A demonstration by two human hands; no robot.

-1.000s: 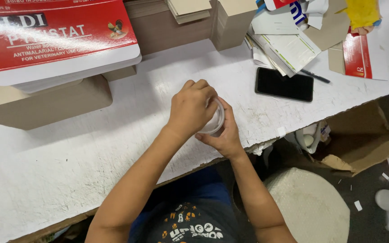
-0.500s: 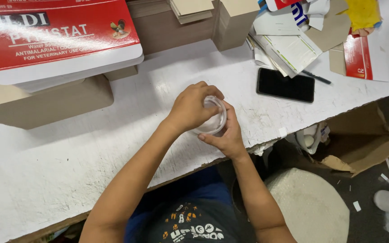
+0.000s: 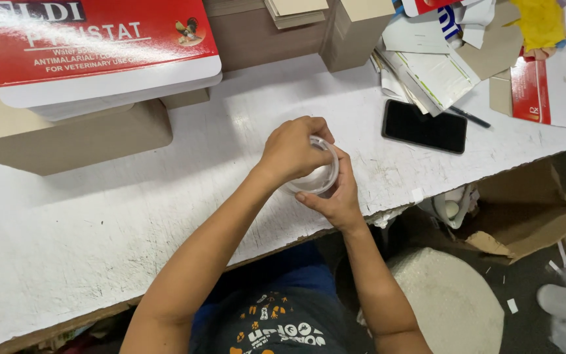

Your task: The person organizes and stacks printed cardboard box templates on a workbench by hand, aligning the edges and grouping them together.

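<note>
Both-handed: left hand (image 3: 293,152) and right hand (image 3: 335,196) grip a clear plastic tape roll (image 3: 319,172) over the white scuffed bench (image 3: 99,229), black phone (image 3: 424,126) near.

A single head-worn view is provided, directed steeply downward from above the person. The white table (image 3: 99,236) is seen at close range, spanning the frame from left to right. The forearms enter from the bottom edge; the floor (image 3: 532,288) is visible at lower right.
</note>
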